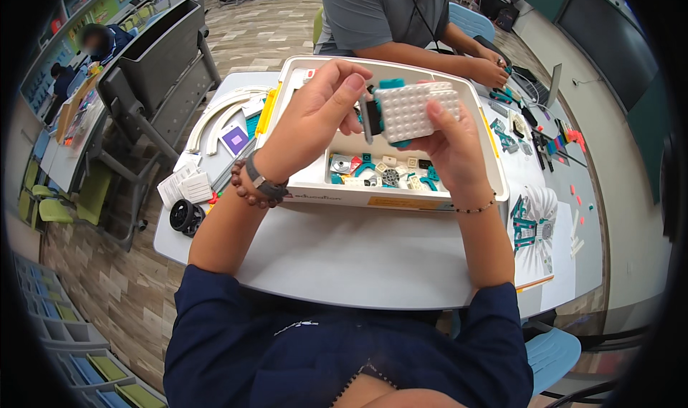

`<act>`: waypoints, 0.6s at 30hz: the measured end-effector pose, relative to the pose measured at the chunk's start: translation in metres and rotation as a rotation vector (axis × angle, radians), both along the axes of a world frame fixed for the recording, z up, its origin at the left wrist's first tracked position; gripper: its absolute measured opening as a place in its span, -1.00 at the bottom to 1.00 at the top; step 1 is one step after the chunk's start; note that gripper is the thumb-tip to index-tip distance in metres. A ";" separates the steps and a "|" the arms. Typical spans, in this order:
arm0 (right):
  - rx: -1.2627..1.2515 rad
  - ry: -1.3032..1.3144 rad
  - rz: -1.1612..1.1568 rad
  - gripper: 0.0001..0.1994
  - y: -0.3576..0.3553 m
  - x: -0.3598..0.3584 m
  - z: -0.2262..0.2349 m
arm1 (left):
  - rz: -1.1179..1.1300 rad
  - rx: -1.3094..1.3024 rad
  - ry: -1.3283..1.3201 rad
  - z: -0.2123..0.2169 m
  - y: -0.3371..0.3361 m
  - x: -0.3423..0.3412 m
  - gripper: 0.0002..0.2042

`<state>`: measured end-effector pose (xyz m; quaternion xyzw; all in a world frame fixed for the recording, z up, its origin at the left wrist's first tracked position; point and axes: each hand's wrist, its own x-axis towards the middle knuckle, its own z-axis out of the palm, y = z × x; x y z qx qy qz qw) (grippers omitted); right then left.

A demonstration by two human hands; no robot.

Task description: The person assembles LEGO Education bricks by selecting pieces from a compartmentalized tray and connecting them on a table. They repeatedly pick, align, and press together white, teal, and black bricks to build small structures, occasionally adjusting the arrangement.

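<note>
right hand (451, 139) gripping white studded block (408, 112), long axis left-right, held above white parts box (494, 171) at far edge of surface (358, 257) | left hand (315, 117) pinching grey-teal piece (370, 117) on block's left end | both hands touching, left working end

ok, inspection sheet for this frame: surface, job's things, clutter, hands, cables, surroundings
Surface: white table, near part bare.
Job's things: white studded block assembly with teal and grey parts, held above the white parts bin.
Clutter: black wheel, curved white pieces, instruction sheet.
Hands: left hand pinches the grey end; right hand grips the block.
Cables: thin cable by a laptop.
Surroundings: seated person opposite, grey chair, wood-pattern floor.
</note>
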<state>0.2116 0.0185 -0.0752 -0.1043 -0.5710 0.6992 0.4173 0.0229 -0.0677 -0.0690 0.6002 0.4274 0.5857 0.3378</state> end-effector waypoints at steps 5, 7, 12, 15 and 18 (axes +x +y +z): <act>0.033 0.071 -0.080 -0.62 0.001 0.007 0.006 | 0.035 0.038 0.196 -0.002 -0.003 0.009 -0.67; 0.034 0.073 -0.075 -0.61 0.001 0.007 0.004 | 0.086 0.075 0.300 -0.002 -0.005 0.015 -0.75; 0.055 0.018 -0.082 -0.57 -0.007 0.004 0.003 | 0.326 0.264 0.570 -0.004 -0.005 0.019 -0.73; 0.022 -0.015 -0.076 -0.56 -0.009 0.002 0.005 | 0.469 0.396 0.747 -0.005 -0.006 0.022 -0.73; 0.002 -0.051 -0.022 -0.56 -0.006 0.005 0.007 | 0.516 0.502 0.826 -0.006 -0.004 0.021 -0.74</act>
